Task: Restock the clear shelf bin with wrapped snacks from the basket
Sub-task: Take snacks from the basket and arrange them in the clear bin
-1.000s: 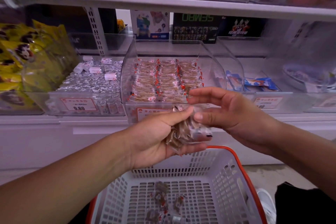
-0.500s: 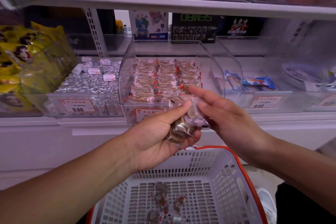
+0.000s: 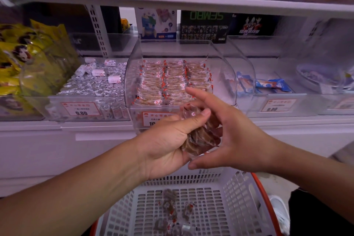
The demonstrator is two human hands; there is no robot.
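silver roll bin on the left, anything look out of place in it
Yes: a few white-wrapped rolls lie loose and crooked on top of the packed silver rolls toward the bin's back; they differ in colour from the rest.

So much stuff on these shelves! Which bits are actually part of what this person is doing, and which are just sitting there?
Part of the job:
- left hand gripping a bunch of wrapped snacks
- right hand, fingers spread beside the bunch
- clear shelf bin
- white basket

Just sitting there:
- silver rolls
- yellow bags
- blue packets
- toy boxes
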